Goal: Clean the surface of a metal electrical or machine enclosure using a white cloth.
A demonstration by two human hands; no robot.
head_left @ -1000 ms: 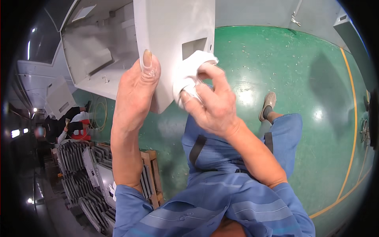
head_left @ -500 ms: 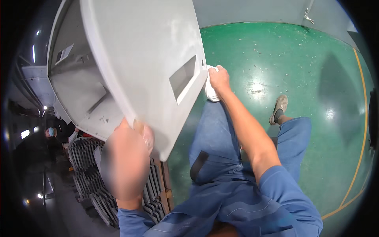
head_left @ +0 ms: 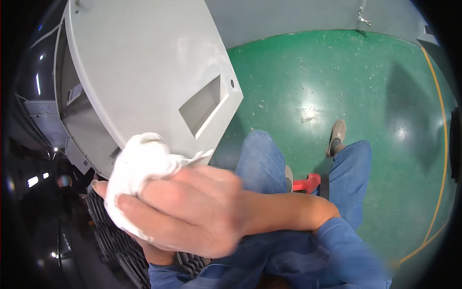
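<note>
In front of me is a large light grey housing (head_left: 144, 62), with a rectangular recess and a small round hole near its right corner. My right hand (head_left: 202, 212) is closed round a bunched white cloth (head_left: 139, 159). The cloth hangs before the lower edge of the housing; whether it touches cannot be told. Behind cloth and hand, most of my left hand is hidden. Its forearm (head_left: 156, 255) shows below, and a fingertip beside the cloth's left edge may belong to it.
Dark grey ribbed parts (head_left: 108, 241) are stacked at lower left. A red object (head_left: 308, 183) lies between my legs. The green floor (head_left: 298, 86) has scattered bits and a yellow line (head_left: 440, 111) at right. A grey wall (head_left: 298, 14) stands at the back.
My right hand has come from the housing's right corner to the lower left with the cloth, now covering my left hand. The housing sits lower and further left in view; the red object now shows.
</note>
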